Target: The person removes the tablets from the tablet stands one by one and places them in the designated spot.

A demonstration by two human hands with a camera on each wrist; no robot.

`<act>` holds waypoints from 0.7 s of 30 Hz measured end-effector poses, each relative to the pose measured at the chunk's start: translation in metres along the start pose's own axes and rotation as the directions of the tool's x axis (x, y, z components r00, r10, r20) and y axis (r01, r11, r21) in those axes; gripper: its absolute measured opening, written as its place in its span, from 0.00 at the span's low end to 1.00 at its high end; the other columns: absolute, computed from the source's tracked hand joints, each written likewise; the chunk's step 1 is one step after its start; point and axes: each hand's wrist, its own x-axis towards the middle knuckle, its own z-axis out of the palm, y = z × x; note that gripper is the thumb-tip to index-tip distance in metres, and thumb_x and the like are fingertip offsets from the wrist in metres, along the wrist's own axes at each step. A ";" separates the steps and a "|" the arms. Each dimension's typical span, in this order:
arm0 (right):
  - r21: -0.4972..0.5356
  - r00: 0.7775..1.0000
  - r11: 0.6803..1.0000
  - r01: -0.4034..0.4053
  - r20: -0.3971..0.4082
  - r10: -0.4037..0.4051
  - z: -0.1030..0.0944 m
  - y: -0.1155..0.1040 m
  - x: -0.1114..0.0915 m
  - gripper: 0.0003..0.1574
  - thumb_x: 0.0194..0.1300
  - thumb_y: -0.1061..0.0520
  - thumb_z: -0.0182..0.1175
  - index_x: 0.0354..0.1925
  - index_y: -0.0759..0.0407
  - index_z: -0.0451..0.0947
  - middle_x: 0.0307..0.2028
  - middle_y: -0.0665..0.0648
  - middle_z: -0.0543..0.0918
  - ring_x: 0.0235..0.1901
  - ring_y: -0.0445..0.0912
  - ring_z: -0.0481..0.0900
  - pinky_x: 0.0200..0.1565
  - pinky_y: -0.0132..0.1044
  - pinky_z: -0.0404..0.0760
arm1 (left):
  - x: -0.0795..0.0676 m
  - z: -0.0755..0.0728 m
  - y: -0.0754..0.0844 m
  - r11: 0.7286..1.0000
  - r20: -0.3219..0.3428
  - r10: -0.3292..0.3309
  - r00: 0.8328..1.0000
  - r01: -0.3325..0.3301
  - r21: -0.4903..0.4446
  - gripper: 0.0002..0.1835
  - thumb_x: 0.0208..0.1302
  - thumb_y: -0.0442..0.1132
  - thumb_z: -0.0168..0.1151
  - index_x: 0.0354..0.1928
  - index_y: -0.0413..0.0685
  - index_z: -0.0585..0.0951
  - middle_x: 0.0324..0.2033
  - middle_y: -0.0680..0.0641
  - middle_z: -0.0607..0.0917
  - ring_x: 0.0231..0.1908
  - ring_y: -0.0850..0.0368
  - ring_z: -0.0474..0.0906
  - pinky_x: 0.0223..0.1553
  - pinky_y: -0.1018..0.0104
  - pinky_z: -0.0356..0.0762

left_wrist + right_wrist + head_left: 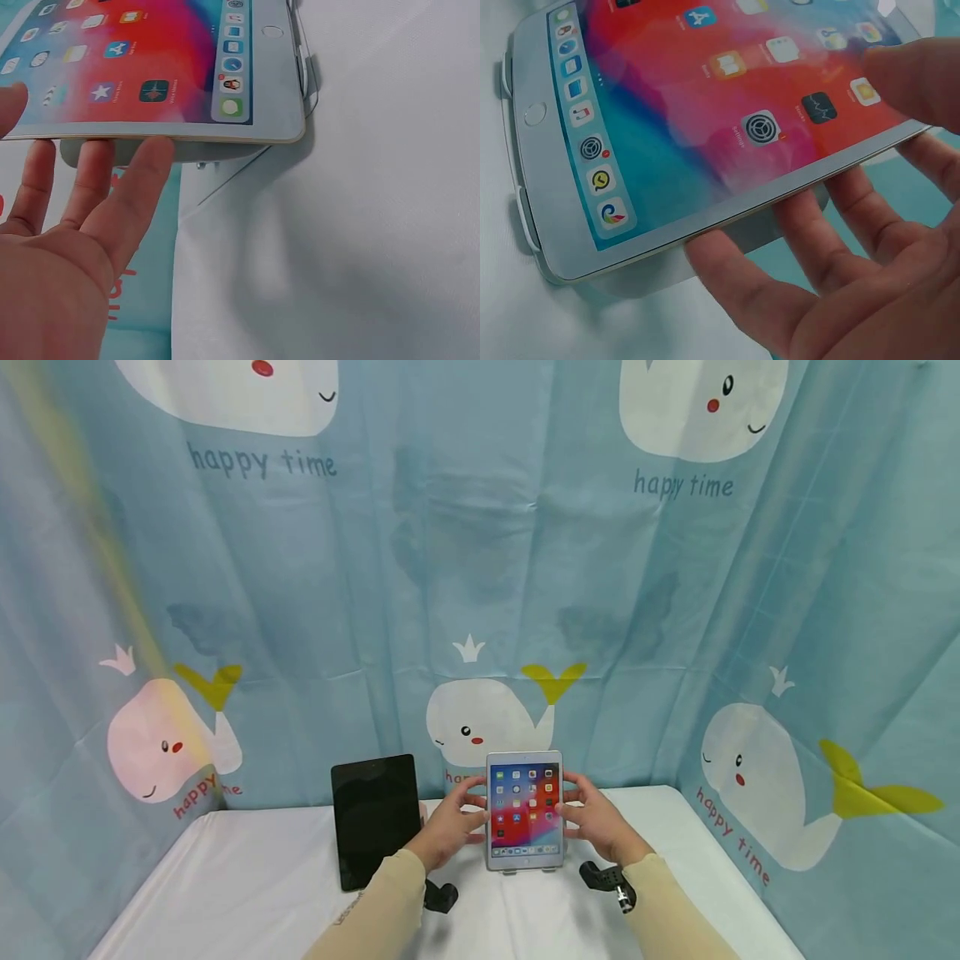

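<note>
A white tablet (525,810), its screen lit with rows of app icons, stands upright on a small stand (526,217) whose lip hooks its bottom edge. My left hand (448,827) holds one long side, with fingertips against the edge and the thumb at the front in the left wrist view. On the opposite side, my right hand (600,822) holds the other edge; its thumb lies over the screen (705,97) in the right wrist view. Most of the stand is hidden behind the tablet. A dark-screened tablet (375,818) leans upright to the left, partly behind my left forearm.
White cloth (255,877) covers the table. Blue curtains (480,568) with printed whales enclose the back and both sides, close behind the tablets. Black wrist mounts (441,896) sit under my wrists.
</note>
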 end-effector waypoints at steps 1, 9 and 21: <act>-0.005 1.000 1.000 0.002 0.002 -0.002 0.000 0.001 0.000 0.38 0.72 0.60 0.60 0.74 0.49 0.57 0.58 0.67 0.68 0.53 0.62 0.76 0.49 0.63 0.79 | 0.000 0.001 -0.001 1.000 -0.003 -0.002 1.000 0.002 0.004 0.33 0.70 0.32 0.62 0.72 0.63 0.65 0.55 0.41 0.72 0.54 0.43 0.74 0.49 0.44 0.80; -0.083 0.999 0.997 -0.003 -0.044 0.000 0.005 0.001 -0.002 0.36 0.74 0.62 0.56 0.74 0.48 0.57 0.56 0.66 0.71 0.52 0.61 0.76 0.46 0.62 0.81 | 0.006 0.003 -0.007 0.999 -0.028 0.005 1.000 -0.003 0.045 0.33 0.70 0.34 0.62 0.72 0.65 0.65 0.52 0.44 0.74 0.51 0.45 0.76 0.48 0.45 0.81; -0.140 0.997 0.990 -0.017 -0.073 0.007 0.005 0.003 0.004 0.30 0.77 0.62 0.51 0.71 0.45 0.58 0.50 0.63 0.74 0.42 0.56 0.81 0.44 0.58 0.83 | 0.007 0.009 -0.009 0.995 -0.083 0.027 0.996 -0.019 0.095 0.31 0.71 0.31 0.60 0.70 0.64 0.67 0.50 0.43 0.74 0.47 0.46 0.76 0.45 0.49 0.83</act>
